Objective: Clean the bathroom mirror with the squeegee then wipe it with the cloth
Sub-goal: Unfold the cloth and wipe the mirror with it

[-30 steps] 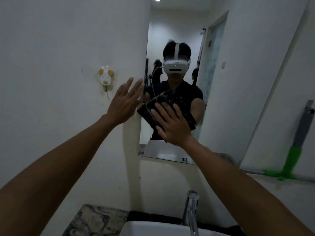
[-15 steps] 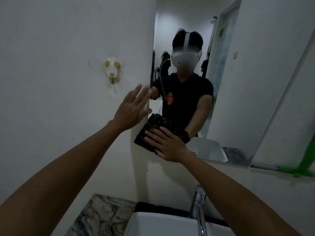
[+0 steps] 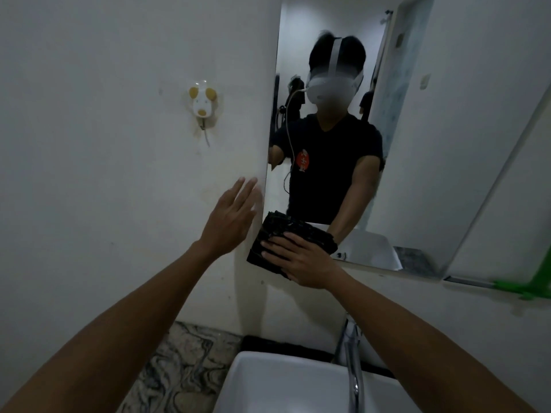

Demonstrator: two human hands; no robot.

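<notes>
Mirror (image 3: pixel 417 144) hangs on the wall above the sink (image 3: pixel 283 383), and at its lower left corner the right hand (image 3: pixel 301 260), fingers spread flat, presses the folded dark cloth (image 3: pixel 286 234) half on the glass and half on the wall below, while the left hand (image 3: pixel 231 219) rests open and empty on the wall just beside the mirror's left edge. To wipe well I would keep the palm flat and pressure even, running overlapping strokes right out to the edges. Squeegee (image 3: pixel 530 289) lies on the ledge off the mirror's lower right corner, a hook (image 3: pixel 202 105) sits on the wall to its left and the tap (image 3: pixel 353 368) stands below; none blocks the glass.
</notes>
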